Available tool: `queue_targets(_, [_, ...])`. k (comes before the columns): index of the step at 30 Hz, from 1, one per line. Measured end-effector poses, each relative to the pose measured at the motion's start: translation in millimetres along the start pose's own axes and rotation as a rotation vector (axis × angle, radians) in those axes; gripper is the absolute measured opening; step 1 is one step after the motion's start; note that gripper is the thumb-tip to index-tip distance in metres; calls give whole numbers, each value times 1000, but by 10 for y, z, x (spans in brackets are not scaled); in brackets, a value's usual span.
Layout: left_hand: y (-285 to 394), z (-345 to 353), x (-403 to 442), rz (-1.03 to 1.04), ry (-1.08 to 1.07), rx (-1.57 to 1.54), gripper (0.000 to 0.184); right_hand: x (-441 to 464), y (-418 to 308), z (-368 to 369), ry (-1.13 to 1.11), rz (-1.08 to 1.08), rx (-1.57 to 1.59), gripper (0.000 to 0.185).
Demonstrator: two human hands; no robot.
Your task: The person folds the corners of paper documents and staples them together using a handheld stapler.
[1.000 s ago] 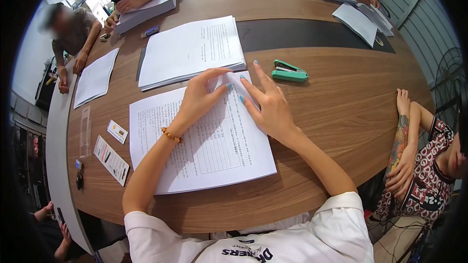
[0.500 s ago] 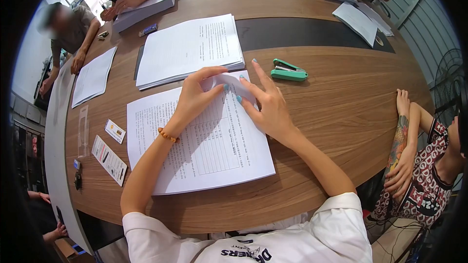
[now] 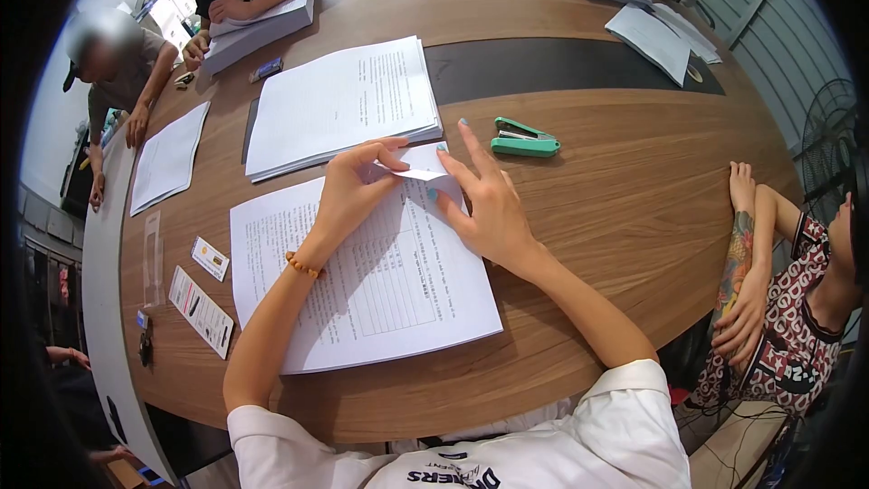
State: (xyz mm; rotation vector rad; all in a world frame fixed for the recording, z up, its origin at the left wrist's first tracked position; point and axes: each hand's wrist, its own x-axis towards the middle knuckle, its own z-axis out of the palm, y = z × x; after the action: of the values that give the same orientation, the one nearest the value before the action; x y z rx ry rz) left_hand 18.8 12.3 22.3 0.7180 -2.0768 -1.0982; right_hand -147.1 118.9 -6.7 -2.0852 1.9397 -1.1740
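A printed paper stack [image 3: 398, 294] lies on the worktop [image 3: 625, 217], directly before the person. The left hand [image 3: 351, 183] pinches the raised far edge of its top sheet [image 3: 424, 173]; the right hand [image 3: 494, 210] is spread around that flap's corner. One sheet should be light, limp and easily creased, best taken near the corner; the full stack looks heavier and prone to sliding.
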Motion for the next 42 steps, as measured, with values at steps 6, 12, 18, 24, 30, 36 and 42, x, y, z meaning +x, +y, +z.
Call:
queue_targets(6, [-11, 6, 2, -64, -26, -53, 11, 3, 28, 39, -12, 5, 136, 42])
queue_targets(12, [-48, 10, -7, 36, 46, 70, 13, 0, 1, 26, -24, 45, 177, 40])
queue_targets(18, [59, -10, -6, -160, 31, 15, 16, 0, -35, 28, 71, 89, 157, 48])
queue_targets(24, [-49, 24, -10, 20, 30, -10, 19, -3, -2, 14, -9, 74, 72, 50])
queue_targets(30, [-44, 4, -16, -44, -2, -45, 19, -10, 1, 23, -5, 33, 86, 46])
queue_targets(36, [61, 15, -19, -138, 60, 5, 21, -9, -25, 45, 39, 76, 143, 50])
queue_targets(42, [17, -3, -27, -103, -17, 29, 20, -20, -3, 52, -7, 113, 125, 52])
